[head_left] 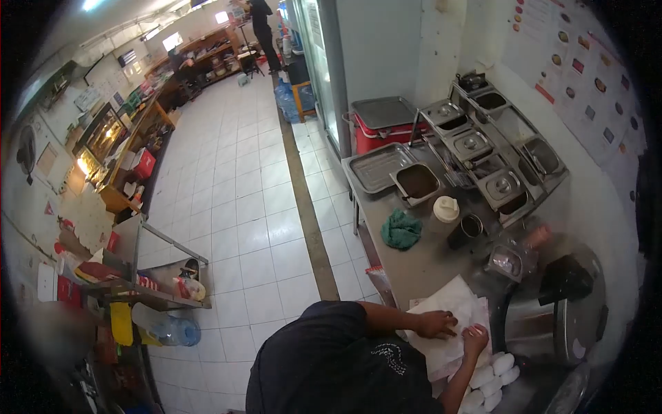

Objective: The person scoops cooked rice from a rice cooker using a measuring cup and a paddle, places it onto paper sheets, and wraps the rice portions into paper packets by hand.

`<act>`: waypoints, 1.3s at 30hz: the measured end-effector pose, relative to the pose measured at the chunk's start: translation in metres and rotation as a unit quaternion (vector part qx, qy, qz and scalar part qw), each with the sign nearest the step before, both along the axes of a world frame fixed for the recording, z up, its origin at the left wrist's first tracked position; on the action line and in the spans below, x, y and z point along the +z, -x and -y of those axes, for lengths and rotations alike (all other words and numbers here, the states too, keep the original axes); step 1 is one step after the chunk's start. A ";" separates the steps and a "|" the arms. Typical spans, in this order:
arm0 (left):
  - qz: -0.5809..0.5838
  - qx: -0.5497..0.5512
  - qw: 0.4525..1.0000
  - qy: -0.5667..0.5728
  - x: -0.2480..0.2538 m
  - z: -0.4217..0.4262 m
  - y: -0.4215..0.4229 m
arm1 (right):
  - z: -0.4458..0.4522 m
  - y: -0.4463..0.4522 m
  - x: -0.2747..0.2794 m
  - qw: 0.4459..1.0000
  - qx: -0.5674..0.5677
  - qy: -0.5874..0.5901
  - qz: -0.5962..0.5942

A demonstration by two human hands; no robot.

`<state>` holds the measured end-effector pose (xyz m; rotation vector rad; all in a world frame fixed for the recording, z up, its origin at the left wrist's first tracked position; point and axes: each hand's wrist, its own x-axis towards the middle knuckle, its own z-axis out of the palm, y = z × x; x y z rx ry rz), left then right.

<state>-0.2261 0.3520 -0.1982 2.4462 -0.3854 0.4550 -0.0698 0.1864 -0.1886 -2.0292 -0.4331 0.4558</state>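
White paper sheets [441, 355] lie at the front edge of the steel counter [431, 259]. My left hand [436, 324] rests on the paper, palm down with fingers somewhat spread. Close beside it, at the right edge of the paper, my right hand [474, 339] is closed with its fingers curled together; what it grips is too small to tell. Several white wrapped rolls [486, 386] are piled just below my right hand.
Behind the paper are a green cloth [401, 230], a white-lidded bottle [445, 209], a dark cup [466, 231] and a rack of steel food pans [502, 185]. A large metal pot [552, 331] stands right. Another person [263, 31] stands far back.
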 end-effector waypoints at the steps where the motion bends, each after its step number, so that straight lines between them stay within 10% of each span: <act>1: -0.046 -0.020 0.999 0.004 0.000 -0.004 -0.005 | 0.005 -0.002 -0.017 1.000 0.014 0.013 -0.010; 10: -0.029 -0.008 0.999 0.035 -0.011 -0.017 -0.016 | 0.000 0.058 0.063 0.911 0.119 0.189 0.347; 15: 0.229 -0.042 0.970 -0.069 0.024 -0.020 -0.025 | 0.014 0.090 0.012 0.937 0.128 0.170 0.277; 19: -0.084 -0.170 0.974 -0.125 0.029 -0.025 -0.035 | 0.022 0.118 0.030 0.939 0.128 0.119 0.297; 25: 0.030 -0.080 0.995 -0.042 -0.068 -0.058 -0.004 | 0.064 0.105 -0.013 0.941 0.132 0.188 0.250; 29: 0.016 -0.086 0.993 -0.082 -0.071 -0.072 0.003 | 0.031 0.118 0.070 0.965 0.073 0.130 0.214; 32: -0.239 -0.028 0.969 0.050 -0.020 -0.067 -0.014 | 0.033 0.081 0.031 0.949 0.099 0.237 0.182; 39: -0.234 -0.111 0.910 -0.324 0.060 -0.049 -0.088 | 0.003 0.043 0.030 0.920 0.074 0.342 0.178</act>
